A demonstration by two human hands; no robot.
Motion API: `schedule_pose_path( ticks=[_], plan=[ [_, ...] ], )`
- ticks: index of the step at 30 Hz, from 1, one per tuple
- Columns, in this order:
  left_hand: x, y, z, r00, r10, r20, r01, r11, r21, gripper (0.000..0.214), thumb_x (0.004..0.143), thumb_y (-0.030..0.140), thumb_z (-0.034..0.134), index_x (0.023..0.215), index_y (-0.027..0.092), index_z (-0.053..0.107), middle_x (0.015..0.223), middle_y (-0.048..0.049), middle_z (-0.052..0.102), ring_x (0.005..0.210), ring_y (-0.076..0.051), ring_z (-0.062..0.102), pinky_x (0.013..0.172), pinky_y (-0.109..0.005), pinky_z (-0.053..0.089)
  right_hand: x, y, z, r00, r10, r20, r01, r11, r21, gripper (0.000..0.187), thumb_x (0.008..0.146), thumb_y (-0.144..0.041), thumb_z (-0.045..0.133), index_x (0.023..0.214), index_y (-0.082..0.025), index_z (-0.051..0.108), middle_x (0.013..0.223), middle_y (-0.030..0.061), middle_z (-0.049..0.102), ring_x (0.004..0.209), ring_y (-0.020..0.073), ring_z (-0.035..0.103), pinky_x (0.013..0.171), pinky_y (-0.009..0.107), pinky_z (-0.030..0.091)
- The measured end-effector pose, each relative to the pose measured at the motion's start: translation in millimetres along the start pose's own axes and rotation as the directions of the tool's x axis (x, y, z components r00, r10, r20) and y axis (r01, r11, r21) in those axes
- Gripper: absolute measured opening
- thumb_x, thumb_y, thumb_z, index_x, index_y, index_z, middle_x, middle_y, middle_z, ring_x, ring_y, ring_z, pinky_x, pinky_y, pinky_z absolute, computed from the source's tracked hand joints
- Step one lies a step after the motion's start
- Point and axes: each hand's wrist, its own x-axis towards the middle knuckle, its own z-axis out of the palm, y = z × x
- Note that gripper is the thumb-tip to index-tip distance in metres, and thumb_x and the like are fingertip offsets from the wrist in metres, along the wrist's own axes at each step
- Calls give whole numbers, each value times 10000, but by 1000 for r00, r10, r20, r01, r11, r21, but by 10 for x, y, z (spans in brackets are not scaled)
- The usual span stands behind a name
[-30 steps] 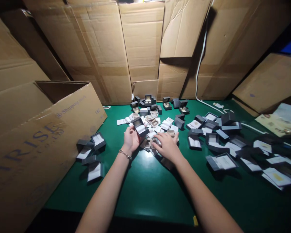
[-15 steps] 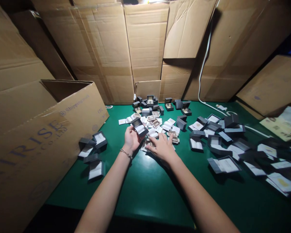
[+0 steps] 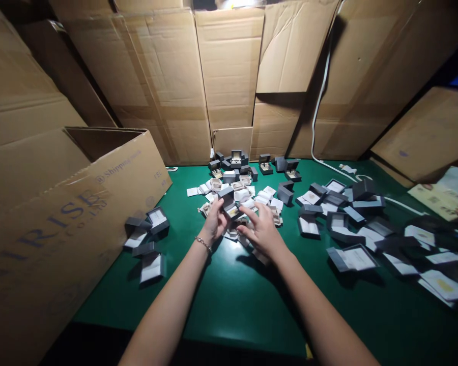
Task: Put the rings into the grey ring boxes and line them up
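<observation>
A person's left hand [image 3: 215,227] is closed around a small open dark grey jewellery box [image 3: 229,207], gripping it between thumb and fingers with the lid standing up, at the near edge of a heap of white cards [image 3: 263,198]. The right hand [image 3: 262,231] is open, its fingers spread and curved, just beside that box and over the same edge of the heap. It grips nothing that shows, and the picture does not settle whether its fingertips [image 3: 248,212] touch the box. A chain bracelet [image 3: 204,245] circles the left wrist. The heap lies on a green worktop [image 3: 229,310], mixed with small pale inserts and a few grey boxes. Just behind the heap stands a loose cluster of open grey boxes [image 3: 236,160], their contents too small to tell. To the right of the heap spreads a wide scatter of grey boxes and white cards [image 3: 351,256], some boxes tipped on their sides. To the left of the heap sits a small group of four grey boxes [image 3: 147,244], touching or nearly touching a large cardboard carton [image 3: 114,203] printed with "Shipping Mark". Well behind the heap, cardboard sheets [image 3: 229,76] stand against the back, and a white cable [image 3: 316,122] runs down them onto the worktop. Far to the right of the heap lies a printed paper [image 3: 442,201].
</observation>
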Motion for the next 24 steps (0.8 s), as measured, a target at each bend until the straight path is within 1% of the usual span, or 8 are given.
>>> schedule_pose_path(
  ticks=[2, 6, 9, 12, 15, 18, 21, 24],
  plan=[
    [-1, -38, -12, 1000, -9, 23, 9, 1000, -1, 349, 764, 287, 658, 1084, 171, 580, 1038, -70, 689, 1004, -211, 646, 946, -366, 487, -23, -95, 10, 998, -21, 63, 21, 1000, 3, 506, 833, -557, 547, 1258, -285, 585, 1386, 142, 410, 1286, 347, 341, 1036, 554, 341],
    [-23, -74, -17, 999, -27, -30, 30, 995, 99, 295, 774, 278, 671, 1038, 193, 571, 930, -26, 681, 852, -157, 660, 828, -308, 533, -48, -214, 13, 984, -31, 175, 16, 996, 87, 459, 836, -532, 556, 1212, -271, 603, 1491, 126, 306, 1385, 361, 217, 1068, 564, 301],
    [-52, -88, 13, 998, -48, -48, 55, 986, 158, 287, 790, 219, 645, 1061, 196, 554, 866, -7, 660, 707, -116, 636, 677, -241, 533, -46, -230, 24, 989, -1, 149, -24, 986, 164, 395, 846, -495, 549, 1130, -231, 621, 1513, 126, 281, 1410, 353, 182, 1080, 551, 294],
    [-72, -113, 50, 995, -102, -14, 103, 983, 154, 329, 797, 211, 632, 1108, 207, 522, 831, 3, 640, 609, -100, 597, 581, -221, 502, -36, -229, 55, 998, 55, 5, -55, 977, 207, 412, 829, -436, 575, 1171, -207, 562, 1469, 150, 362, 1373, 315, 290, 1081, 529, 310],
    [-87, -148, 70, 991, -132, 5, 130, 977, 168, 383, 802, 206, 620, 1166, 217, 501, 881, -13, 643, 651, -114, 608, 598, -226, 491, -25, -238, 70, 986, 137, -94, -109, 961, 254, 478, 807, -391, 602, 1237, -205, 508, 1317, 145, 531, 1231, 277, 472, 1033, 484, 386],
    [-116, -181, 83, 985, -168, 30, 158, 963, 220, 361, 802, 218, 618, 1150, 205, 525, 827, -11, 632, 655, -121, 602, 601, -219, 473, -14, -250, 43, 969, 213, -121, -166, 934, 317, 463, 799, -342, 605, 1231, -193, 527, 1186, 127, 614, 1091, 254, 569, 959, 433, 456],
    [-155, -194, 106, 975, -208, 76, 185, 954, 237, 315, 801, 258, 624, 1103, 202, 559, 804, -10, 632, 620, -118, 587, 581, -216, 462, 2, -251, 0, 957, 261, -128, -201, 912, 358, 477, 770, -303, 618, 1226, -180, 549, 1183, 125, 620, 1073, 251, 584, 942, 417, 471],
    [-179, -187, 136, 967, -243, 81, 222, 953, 207, 311, 816, 292, 604, 1113, 206, 573, 821, -14, 646, 596, -118, 581, 541, -216, 454, 22, -241, -23, 947, 295, -125, -228, 894, 386, 486, 742, -273, 623, 1212, -163, 567, 1169, 126, 624, 1077, 251, 584, 946, 414, 471]
  ],
)
